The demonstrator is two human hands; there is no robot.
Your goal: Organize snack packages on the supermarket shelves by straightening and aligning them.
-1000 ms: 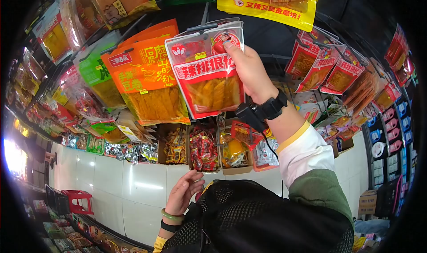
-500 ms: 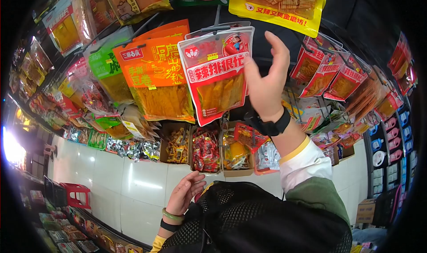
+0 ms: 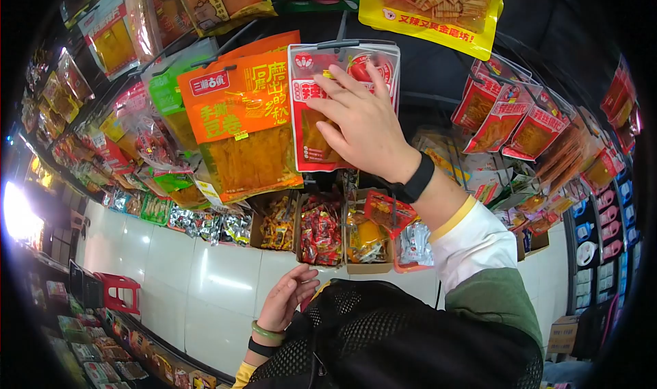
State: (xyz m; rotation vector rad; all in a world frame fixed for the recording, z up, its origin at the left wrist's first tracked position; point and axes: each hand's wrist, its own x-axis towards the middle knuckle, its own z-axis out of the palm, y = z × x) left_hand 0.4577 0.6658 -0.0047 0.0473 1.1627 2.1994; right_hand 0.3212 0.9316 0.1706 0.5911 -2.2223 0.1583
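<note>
My right hand point(image 3: 363, 119) lies over the front of a red and white snack packet point(image 3: 311, 146) hanging from a rack hook. Its fingers are spread and the palm faces the packet, hiding most of the printing; it appears to be touching. To the left hangs an orange snack packet point(image 3: 239, 115), tilted a little. A yellow snack packet point(image 3: 438, 13) hangs above to the right. Down by my body, my left hand point(image 3: 286, 300) is held in the air with loosely bent fingers and nothing in it.
Below the rack stand a box of red-wrapped snacks point(image 3: 321, 231) and a box of yellow packets point(image 3: 366, 238). More red packets point(image 3: 503, 119) hang at right. A red stool point(image 3: 118, 292) stands on the tiled floor point(image 3: 205, 286) at left.
My right hand has moved left from beside the red and white packet onto its front. The packet hangs straighter now. My left hand has stayed nearly still.
</note>
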